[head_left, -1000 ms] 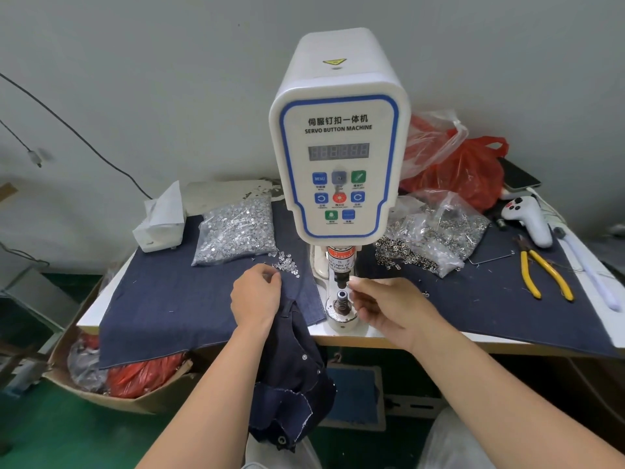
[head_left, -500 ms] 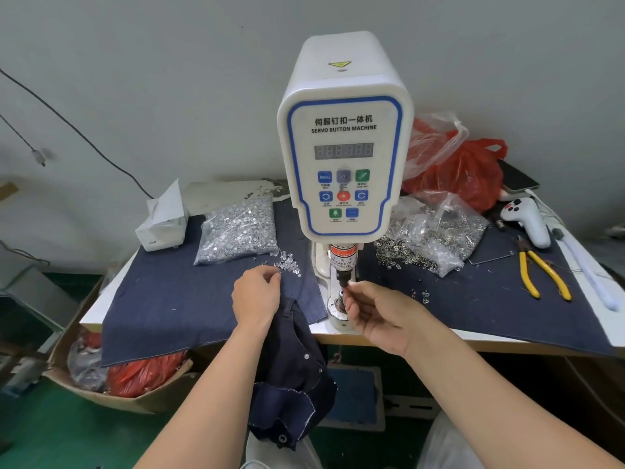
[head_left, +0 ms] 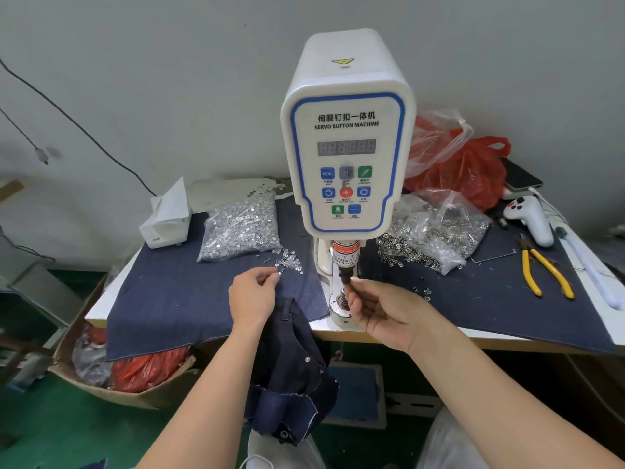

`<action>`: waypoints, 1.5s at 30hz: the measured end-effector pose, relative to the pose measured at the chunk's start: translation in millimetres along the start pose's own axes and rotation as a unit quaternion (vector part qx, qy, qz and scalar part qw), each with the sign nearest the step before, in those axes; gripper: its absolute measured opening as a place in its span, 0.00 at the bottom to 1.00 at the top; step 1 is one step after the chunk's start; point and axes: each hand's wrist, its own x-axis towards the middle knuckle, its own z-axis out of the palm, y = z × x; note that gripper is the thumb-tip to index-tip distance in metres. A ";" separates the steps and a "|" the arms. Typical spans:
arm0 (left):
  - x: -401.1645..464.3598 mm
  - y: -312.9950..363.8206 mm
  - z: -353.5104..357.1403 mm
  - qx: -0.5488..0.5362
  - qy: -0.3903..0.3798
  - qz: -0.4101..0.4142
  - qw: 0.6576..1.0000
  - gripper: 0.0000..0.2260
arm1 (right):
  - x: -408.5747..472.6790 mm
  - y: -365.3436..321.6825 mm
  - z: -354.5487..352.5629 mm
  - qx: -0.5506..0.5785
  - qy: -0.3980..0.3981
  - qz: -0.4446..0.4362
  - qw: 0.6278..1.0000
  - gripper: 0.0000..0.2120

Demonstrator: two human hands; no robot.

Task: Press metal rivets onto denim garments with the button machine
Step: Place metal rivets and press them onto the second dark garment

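Denim everywhere: a dark denim garment [head_left: 287, 363] hangs off the worktop [head_left: 507, 335] front edge, bunched under the left hand [head_left: 252, 294], its length running down toward the floor. The left fingers [head_left: 270, 274] are curled together at the edge of the loose rivets [head_left: 289, 262], apparently pinching one (too small to confirm). The right hand [head_left: 382, 309] is at the servo button machine [head_left: 348, 137], fingertips pinched right at the black upper die [head_left: 345, 277]; probably seating a rivet cap there, though the part itself is hidden. The lower die [head_left: 341, 296] sits directly below, a ribbed steel post on a round base, vertical axis.

Key relation: the garment lies just left of and below the dies, so the left hand is nearer for pulling it across onto the lower post, rightward and slightly up.

Materials: glossy white plastic machine housing with blue trim; crinkly clear bag of silver rivets [head_left: 241, 228] on the left, clear bag of ring-shaped parts [head_left: 436, 231] on the right; flat denim sheet [head_left: 189, 299] covering the worktop; yellow-handled pliers [head_left: 544, 274] well to the right.
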 end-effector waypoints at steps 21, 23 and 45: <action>-69.7 21.8 -9.4 -0.234 -0.231 -0.043 0.943 0.05 | -17.3 38.1 -22.9 -0.538 0.097 -0.443 0.710 0.02; -82.4 27.6 -8.7 -0.247 -0.267 -0.057 0.930 0.07 | -16.6 45.4 -25.9 -0.584 0.069 -0.474 0.656 0.05; -98.2 42.7 -0.5 -0.297 -0.330 -0.171 0.879 0.10 | -13.1 39.5 -27.9 -0.623 0.075 -0.509 0.590 0.04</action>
